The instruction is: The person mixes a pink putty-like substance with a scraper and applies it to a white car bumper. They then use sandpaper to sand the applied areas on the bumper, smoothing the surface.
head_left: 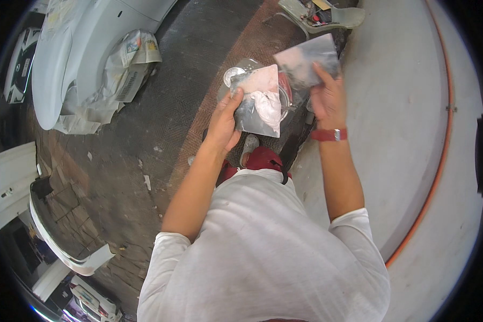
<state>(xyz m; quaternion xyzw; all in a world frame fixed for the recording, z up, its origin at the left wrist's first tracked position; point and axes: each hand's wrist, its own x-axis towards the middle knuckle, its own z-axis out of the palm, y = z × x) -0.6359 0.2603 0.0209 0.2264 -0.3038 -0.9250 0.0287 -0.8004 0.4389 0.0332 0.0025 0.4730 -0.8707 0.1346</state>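
Observation:
My left hand (pixel 225 119) grips the edge of a flat grey plate (pixel 245 119), thumb on top. A mound of pale pink paste (pixel 267 107) lies on that plate, with a thinner smear toward its far corner. In my right hand (pixel 329 97) is a second flat rectangular spreader (pixel 311 56), held up to the right of the plate and apart from it. Pink paste coats the left part of the spreader, which is slightly blurred. Beneath the plate, partly hidden, stands an open can (pixel 286 92) with a round metal lid (pixel 234 75) beside it.
A plastic chair (pixel 338 17) holding small items stands ahead. To the left is a pale grey car body (pixel 94 48), its lower part masked with newspaper (pixel 137 51). A white wall (pixel 397 107) with an orange hose (pixel 444 134) runs along the right. A loose white bumper (pixel 86 263) lies lower left.

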